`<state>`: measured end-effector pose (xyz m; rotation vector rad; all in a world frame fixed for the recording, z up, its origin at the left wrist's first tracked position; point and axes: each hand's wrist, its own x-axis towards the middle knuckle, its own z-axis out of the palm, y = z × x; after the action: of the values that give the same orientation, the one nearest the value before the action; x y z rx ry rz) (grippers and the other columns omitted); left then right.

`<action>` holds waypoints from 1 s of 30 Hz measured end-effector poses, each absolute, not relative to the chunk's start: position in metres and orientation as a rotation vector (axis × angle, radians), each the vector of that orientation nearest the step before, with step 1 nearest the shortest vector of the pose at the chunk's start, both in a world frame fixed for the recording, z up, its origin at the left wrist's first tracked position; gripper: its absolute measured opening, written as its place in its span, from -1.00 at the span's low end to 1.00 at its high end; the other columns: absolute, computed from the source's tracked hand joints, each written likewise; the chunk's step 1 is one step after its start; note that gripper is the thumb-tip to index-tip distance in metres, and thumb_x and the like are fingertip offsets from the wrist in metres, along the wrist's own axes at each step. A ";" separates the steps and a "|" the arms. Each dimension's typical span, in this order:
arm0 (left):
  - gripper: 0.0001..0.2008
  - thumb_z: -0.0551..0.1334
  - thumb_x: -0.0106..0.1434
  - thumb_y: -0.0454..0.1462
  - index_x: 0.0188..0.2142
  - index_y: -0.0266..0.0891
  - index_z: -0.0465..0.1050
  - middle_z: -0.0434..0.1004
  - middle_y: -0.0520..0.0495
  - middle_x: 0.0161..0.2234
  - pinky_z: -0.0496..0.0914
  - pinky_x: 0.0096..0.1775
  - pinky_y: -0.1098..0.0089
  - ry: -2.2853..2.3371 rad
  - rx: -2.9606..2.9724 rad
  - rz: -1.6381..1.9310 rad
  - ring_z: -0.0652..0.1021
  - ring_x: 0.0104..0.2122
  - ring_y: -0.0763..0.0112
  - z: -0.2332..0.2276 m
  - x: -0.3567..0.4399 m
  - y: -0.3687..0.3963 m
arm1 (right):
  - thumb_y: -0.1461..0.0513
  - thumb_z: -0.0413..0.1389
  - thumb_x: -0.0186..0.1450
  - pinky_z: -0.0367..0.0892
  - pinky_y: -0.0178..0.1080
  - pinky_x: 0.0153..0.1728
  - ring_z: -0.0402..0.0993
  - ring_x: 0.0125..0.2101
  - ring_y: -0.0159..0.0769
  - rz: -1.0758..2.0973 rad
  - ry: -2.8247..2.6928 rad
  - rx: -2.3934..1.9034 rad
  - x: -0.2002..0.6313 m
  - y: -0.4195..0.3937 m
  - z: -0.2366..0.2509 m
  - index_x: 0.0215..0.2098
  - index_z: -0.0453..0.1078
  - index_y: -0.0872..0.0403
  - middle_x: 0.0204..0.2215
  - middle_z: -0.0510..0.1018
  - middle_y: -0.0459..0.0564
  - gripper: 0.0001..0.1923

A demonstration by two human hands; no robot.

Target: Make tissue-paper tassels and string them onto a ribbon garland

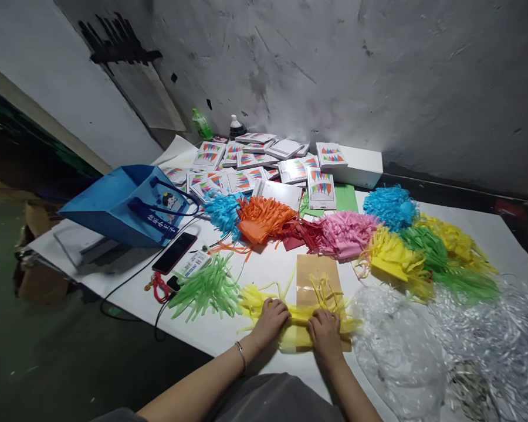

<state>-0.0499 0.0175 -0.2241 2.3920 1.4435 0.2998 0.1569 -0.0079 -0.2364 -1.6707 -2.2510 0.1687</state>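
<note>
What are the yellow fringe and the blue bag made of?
Yellow fringe: probably thin tissue paper, mostly matte; its strips look light and crinkly.
Blue bag: maybe coated fabric or plastic, slightly shiny; its panels hold their shape, but no weave is clear enough to tell.

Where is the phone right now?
In the head view, the phone lies left of centre, between the blue bag and the light-green fringe.
</note>
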 end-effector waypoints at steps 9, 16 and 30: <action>-0.73 0.10 0.31 -0.28 -0.41 -0.26 0.57 0.48 -0.24 -0.26 0.14 -0.16 0.11 1.831 2.182 0.108 0.37 -0.17 0.08 -0.209 -0.027 0.035 | 0.25 0.09 0.31 0.03 0.05 -0.02 0.33 -0.17 -0.06 0.128 -2.195 -1.870 0.142 0.013 -0.223 -0.29 0.44 0.07 -0.27 0.49 0.10 -0.91; -0.77 0.23 0.25 -0.19 -0.15 -0.24 0.51 0.45 -0.23 -0.10 0.10 0.03 0.00 1.766 2.242 0.182 0.36 -0.05 0.04 -0.208 -0.033 0.029 | 0.28 0.12 0.31 -0.04 -0.09 0.07 0.36 -0.20 -0.23 0.245 -2.409 -1.526 0.141 0.007 -0.229 -0.43 0.41 0.01 -0.41 0.52 -0.08 -0.85; -0.83 0.14 0.36 -0.31 -0.16 -0.08 0.49 0.50 -0.05 -0.12 -0.06 0.19 0.00 1.403 2.512 0.351 0.37 -0.02 0.24 -0.230 -0.045 0.020 | 0.30 0.10 0.32 -0.06 -0.10 0.07 0.36 -0.20 -0.26 0.224 -2.359 -1.510 0.137 0.001 -0.239 -0.29 0.44 -0.04 -0.34 0.54 -0.10 -0.89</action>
<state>-0.0452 0.0200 -0.2296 2.5116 1.4027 0.3510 0.1375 0.0011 -0.2394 -1.5105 -2.3594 0.2244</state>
